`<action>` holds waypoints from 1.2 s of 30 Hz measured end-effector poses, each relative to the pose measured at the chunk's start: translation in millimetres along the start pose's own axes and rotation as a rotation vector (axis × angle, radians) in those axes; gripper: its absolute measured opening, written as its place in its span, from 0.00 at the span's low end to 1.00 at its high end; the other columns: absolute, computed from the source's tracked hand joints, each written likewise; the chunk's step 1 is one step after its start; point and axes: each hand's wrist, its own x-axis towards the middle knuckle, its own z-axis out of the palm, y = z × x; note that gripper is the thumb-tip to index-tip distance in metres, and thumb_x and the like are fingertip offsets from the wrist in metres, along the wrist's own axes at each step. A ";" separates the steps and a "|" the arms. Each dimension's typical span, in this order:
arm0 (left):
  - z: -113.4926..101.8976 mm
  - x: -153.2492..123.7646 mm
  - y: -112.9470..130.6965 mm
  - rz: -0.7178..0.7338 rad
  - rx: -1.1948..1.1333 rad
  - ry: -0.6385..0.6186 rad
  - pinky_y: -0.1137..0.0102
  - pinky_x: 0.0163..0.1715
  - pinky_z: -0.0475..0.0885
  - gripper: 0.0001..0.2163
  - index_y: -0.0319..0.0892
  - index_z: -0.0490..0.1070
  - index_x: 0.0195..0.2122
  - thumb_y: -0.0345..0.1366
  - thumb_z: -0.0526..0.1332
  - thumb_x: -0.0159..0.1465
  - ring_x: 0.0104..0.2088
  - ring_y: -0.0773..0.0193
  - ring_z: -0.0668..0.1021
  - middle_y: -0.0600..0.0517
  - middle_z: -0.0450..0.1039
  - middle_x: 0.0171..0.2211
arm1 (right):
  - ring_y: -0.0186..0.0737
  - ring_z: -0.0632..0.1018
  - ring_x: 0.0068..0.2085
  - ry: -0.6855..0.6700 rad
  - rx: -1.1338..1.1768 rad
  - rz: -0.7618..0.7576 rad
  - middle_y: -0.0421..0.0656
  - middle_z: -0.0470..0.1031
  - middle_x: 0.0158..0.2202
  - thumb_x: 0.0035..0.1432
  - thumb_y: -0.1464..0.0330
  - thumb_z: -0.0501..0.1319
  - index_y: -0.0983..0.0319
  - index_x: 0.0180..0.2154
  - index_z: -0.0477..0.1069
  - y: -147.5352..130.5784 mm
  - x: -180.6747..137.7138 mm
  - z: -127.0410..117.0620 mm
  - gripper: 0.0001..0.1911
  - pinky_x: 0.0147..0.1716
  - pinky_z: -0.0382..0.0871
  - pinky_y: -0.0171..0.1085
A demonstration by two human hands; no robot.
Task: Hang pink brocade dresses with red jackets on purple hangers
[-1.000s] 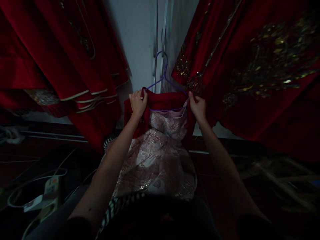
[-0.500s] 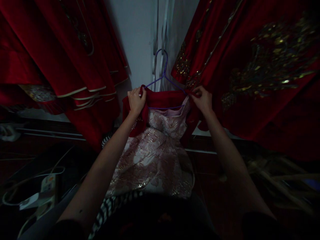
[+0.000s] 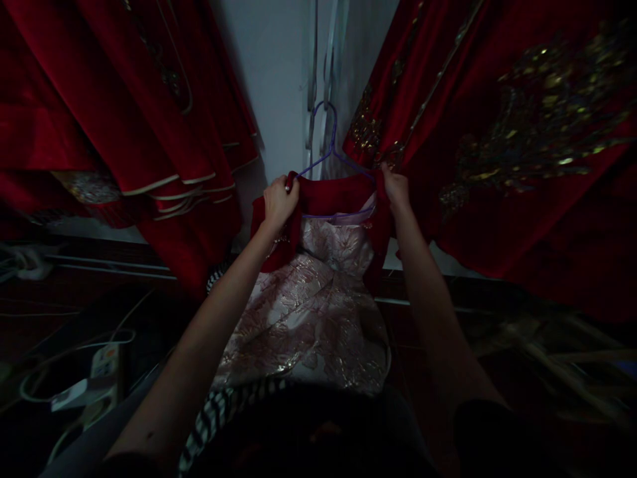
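Observation:
A pink-and-gold brocade dress [image 3: 311, 318] with a dark red top [image 3: 331, 196] hangs on a purple wire hanger [image 3: 326, 143] in front of me. My left hand [image 3: 279, 202] is closed on the red fabric at the hanger's left shoulder. My right hand [image 3: 395, 188] pinches the red fabric at the right shoulder. The hanger's hook is up near white vertical rails [image 3: 321, 60] on the wall. The room is dim.
Red embroidered garments hang close on both sides: plain red with cream trim on the left [image 3: 124, 113], gold-sequinned on the right [image 3: 522, 126]. A white power strip with cables [image 3: 97, 382] lies on the dark floor at lower left. A striped cloth [image 3: 219, 411] shows below the dress.
Both hands have lifted the dress and hanger slightly. My right hand has shifted in along the right shoulder and now grips it from the side.

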 end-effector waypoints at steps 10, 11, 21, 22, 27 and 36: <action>-1.3 -58.1 20.3 0.210 0.107 -0.191 0.50 0.56 0.57 0.05 0.43 0.69 0.38 0.33 0.59 0.60 0.56 0.43 0.65 0.41 0.66 0.49 | 0.43 0.73 0.39 0.014 0.206 0.159 0.47 0.71 0.33 0.63 0.48 0.41 0.58 0.33 0.64 -71.2 -123.5 97.6 0.24 0.39 0.64 0.40; 0.1 -65.5 16.5 0.211 0.108 -0.238 0.51 0.55 0.58 0.06 0.43 0.69 0.38 0.32 0.59 0.59 0.55 0.44 0.66 0.41 0.67 0.48 | 0.44 0.73 0.39 -0.017 0.241 0.187 0.47 0.72 0.34 0.63 0.49 0.42 0.57 0.32 0.64 -78.8 -135.1 105.3 0.23 0.40 0.64 0.41; 9.0 -75.9 0.5 0.063 -0.285 -0.240 0.68 0.38 0.70 0.11 0.42 0.63 0.34 0.25 0.58 0.51 0.34 0.63 0.72 0.50 0.68 0.34 | 0.35 0.69 0.31 -0.109 0.558 0.141 0.37 0.63 0.23 0.57 0.47 0.53 0.58 0.23 0.58 -87.9 -146.2 85.2 0.23 0.35 0.64 0.34; 11.2 -74.7 0.4 0.040 -0.360 -0.231 0.69 0.38 0.70 0.11 0.42 0.63 0.34 0.24 0.57 0.50 0.34 0.65 0.73 0.51 0.69 0.33 | 0.34 0.68 0.30 -0.137 0.608 0.154 0.37 0.62 0.23 0.57 0.47 0.53 0.58 0.23 0.59 -88.3 -147.2 82.7 0.23 0.33 0.64 0.34; 6.7 -70.6 -5.5 -0.072 -0.533 -0.244 0.70 0.43 0.71 0.09 0.41 0.67 0.33 0.25 0.57 0.51 0.36 0.67 0.76 0.51 0.74 0.35 | 0.33 0.70 0.30 -0.227 0.789 0.258 0.38 0.68 0.27 0.57 0.45 0.51 0.58 0.28 0.65 -86.5 -154.4 83.3 0.24 0.30 0.65 0.32; -16.4 -99.7 0.3 -0.233 -0.557 -0.098 0.69 0.45 0.73 0.07 0.42 0.73 0.36 0.32 0.62 0.56 0.39 0.64 0.79 0.50 0.78 0.37 | 0.38 0.75 0.44 -0.346 0.946 0.213 0.40 0.75 0.43 0.50 0.57 0.64 0.54 0.43 0.70 -73.8 -177.3 87.2 0.18 0.44 0.70 0.37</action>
